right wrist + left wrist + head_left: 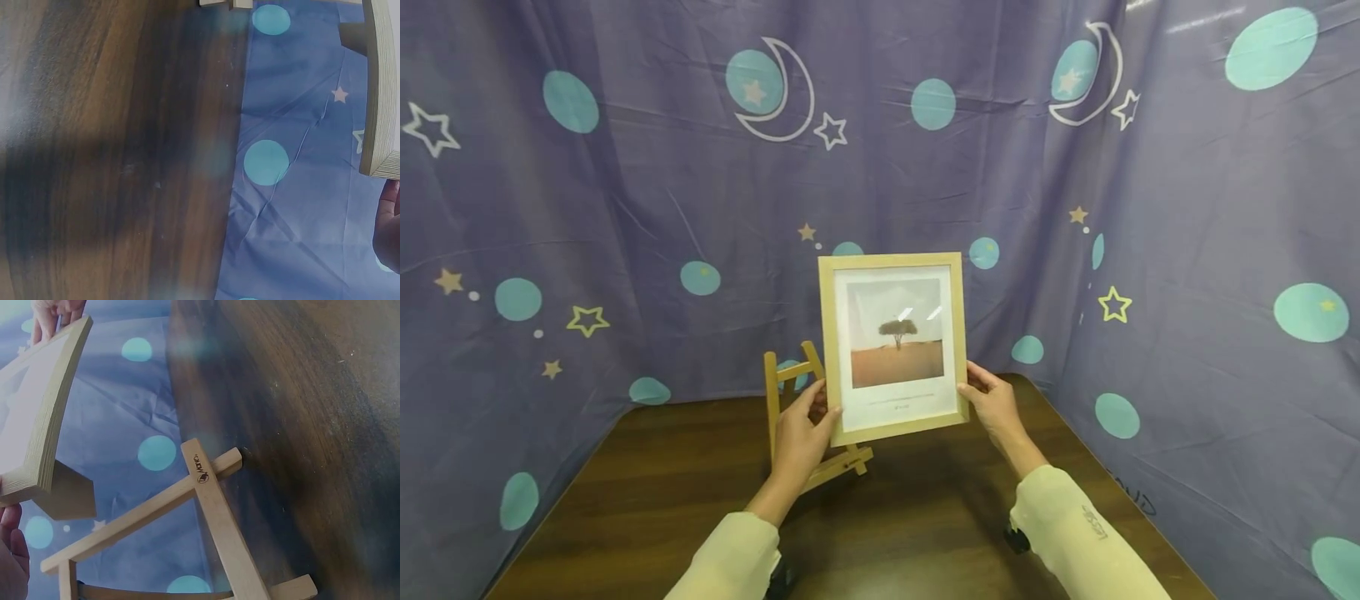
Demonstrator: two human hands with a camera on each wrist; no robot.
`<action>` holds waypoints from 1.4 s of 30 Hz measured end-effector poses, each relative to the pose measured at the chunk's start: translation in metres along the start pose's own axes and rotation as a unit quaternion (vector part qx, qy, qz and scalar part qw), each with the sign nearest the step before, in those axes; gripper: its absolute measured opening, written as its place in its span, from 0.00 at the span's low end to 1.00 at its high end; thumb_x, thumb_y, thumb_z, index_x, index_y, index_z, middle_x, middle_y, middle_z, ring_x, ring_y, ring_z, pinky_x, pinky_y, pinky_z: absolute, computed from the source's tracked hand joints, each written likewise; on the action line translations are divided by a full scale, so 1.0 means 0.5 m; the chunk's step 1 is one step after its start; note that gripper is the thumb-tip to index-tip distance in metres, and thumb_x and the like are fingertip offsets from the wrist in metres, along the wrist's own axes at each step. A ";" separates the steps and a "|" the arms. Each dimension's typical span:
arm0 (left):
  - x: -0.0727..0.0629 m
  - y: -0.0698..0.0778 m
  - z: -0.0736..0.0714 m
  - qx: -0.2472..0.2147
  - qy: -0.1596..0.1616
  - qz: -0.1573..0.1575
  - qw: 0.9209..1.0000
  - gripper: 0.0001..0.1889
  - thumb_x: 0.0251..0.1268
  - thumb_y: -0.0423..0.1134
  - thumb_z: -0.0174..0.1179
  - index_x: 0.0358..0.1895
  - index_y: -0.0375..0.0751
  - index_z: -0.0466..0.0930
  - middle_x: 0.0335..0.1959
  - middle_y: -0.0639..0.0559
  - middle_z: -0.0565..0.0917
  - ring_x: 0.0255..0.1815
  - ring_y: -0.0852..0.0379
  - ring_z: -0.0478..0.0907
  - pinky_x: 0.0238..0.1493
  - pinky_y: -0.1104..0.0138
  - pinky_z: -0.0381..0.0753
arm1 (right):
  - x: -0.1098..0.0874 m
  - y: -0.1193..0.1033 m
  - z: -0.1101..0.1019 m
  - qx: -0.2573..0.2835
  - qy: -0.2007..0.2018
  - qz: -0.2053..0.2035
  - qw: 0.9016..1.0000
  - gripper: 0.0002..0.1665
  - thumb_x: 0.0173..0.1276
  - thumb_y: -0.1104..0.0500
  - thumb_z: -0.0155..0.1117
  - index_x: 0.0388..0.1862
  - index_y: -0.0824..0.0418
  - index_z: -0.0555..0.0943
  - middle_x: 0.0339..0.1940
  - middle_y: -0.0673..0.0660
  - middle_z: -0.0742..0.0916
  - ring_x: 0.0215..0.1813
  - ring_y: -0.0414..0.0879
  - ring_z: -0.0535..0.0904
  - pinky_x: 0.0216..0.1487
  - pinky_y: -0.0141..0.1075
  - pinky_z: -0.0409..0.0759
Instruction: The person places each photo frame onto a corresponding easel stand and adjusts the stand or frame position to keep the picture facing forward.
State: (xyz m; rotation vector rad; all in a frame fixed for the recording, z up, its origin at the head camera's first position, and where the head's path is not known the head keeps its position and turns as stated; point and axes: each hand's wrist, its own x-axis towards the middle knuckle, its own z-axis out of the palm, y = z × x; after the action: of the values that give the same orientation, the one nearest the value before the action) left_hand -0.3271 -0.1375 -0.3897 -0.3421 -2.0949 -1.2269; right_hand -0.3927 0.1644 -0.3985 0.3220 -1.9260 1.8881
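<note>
A picture frame (955, 333) with a light wood border and a print of a lone tree is held up above the table, tilted slightly. My left hand (802, 429) grips its lower left side, thumb on the front. On the opposite edge, my right hand (994, 406) pinches the lower right side between thumb and fingers. Behind the frame and to the left stands a small wooden easel (771, 392), partly hidden by the frame and left hand. In the left wrist view, the easel's crossed bars (219, 531) show below the frame, apart from it. A stand leg (69, 494) juts from the frame's back.
The dark brown wooden table (925, 517) lies beneath both hands. Purple curtains (880, 183) with moons, stars and teal dots hang around its back and sides.
</note>
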 end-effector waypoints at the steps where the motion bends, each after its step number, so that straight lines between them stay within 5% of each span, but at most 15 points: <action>1: -0.001 0.002 -0.003 0.002 0.002 0.002 1.000 0.26 0.59 0.31 0.70 0.62 0.31 0.77 0.41 0.43 0.86 0.39 0.50 0.82 0.40 0.59 0.82 | 0.001 -0.002 0.002 0.001 -0.002 0.000 1.000 0.27 0.66 0.74 0.64 0.64 0.73 0.75 0.57 0.73 0.81 0.48 0.38 0.80 0.47 0.23 0.78; 10: -0.016 0.015 -0.020 0.006 0.030 0.023 0.999 0.26 0.56 0.29 0.72 0.60 0.32 0.78 0.38 0.44 0.86 0.36 0.52 0.82 0.36 0.63 0.80 | 0.000 -0.022 0.021 -0.004 -0.019 -0.002 1.000 0.27 0.65 0.75 0.63 0.64 0.76 0.73 0.56 0.75 0.81 0.48 0.44 0.80 0.45 0.23 0.77; 23: -0.035 0.005 -0.022 0.016 0.058 0.052 0.997 0.26 0.51 0.26 0.74 0.57 0.30 0.80 0.35 0.45 0.86 0.32 0.53 0.82 0.31 0.65 0.79 | 0.010 0.018 0.041 -0.002 -0.010 0.005 1.000 0.27 0.64 0.76 0.63 0.63 0.75 0.75 0.54 0.73 0.83 0.47 0.40 0.80 0.46 0.23 0.77; 33: -0.029 0.049 -0.002 0.012 0.061 0.085 0.994 0.26 0.51 0.28 0.74 0.56 0.29 0.80 0.36 0.45 0.87 0.32 0.53 0.82 0.31 0.65 0.79 | 0.023 -0.012 0.002 -0.016 -0.007 0.009 1.000 0.27 0.67 0.74 0.62 0.66 0.73 0.73 0.56 0.72 0.82 0.50 0.41 0.78 0.48 0.22 0.76; 42: -0.030 0.075 -0.022 0.004 0.066 0.091 0.994 0.27 0.50 0.27 0.75 0.57 0.30 0.80 0.36 0.45 0.87 0.31 0.54 0.82 0.31 0.64 0.80 | 0.035 -0.024 0.011 -0.016 -0.030 0.004 0.999 0.28 0.68 0.73 0.62 0.67 0.72 0.73 0.58 0.71 0.81 0.49 0.39 0.78 0.48 0.23 0.76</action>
State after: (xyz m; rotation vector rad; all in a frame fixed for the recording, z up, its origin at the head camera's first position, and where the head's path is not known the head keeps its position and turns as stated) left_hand -0.2914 -0.1254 -0.3710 -0.4257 -1.9102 -1.1026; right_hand -0.4033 0.1605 -0.3798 0.3653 -1.9967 1.8700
